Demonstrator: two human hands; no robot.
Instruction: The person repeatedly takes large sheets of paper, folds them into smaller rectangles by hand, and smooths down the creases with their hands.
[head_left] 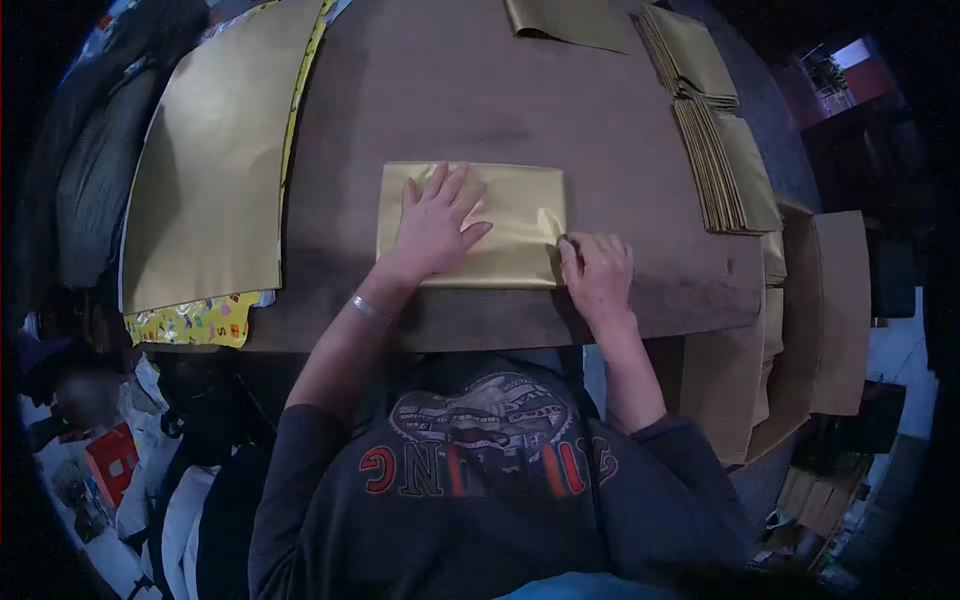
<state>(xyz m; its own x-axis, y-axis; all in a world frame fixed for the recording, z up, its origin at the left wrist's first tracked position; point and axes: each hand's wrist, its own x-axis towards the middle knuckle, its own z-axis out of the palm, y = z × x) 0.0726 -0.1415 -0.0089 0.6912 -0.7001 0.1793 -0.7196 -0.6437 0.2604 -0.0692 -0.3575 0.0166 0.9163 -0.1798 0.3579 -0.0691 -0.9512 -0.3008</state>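
A folded gold sheet (515, 205) lies flat on the brown table (420, 90), near its front edge. My left hand (437, 225) rests palm down on the sheet's left half, its fingers spread. At the sheet's lower right corner is my right hand (598, 275), with thumb and fingers pinched on the edge there. The fingers of the right hand partly cover that corner. The gold surface shows slight creases near the right hand.
Large gold sheets (215, 160) lie at the left over yellow patterned material (195, 322). Folded gold pieces (735, 165) are stacked at the right edge. Another gold sheet (570, 25) lies at the far side. An open cardboard box (838, 310) stands beside the table, lower right.
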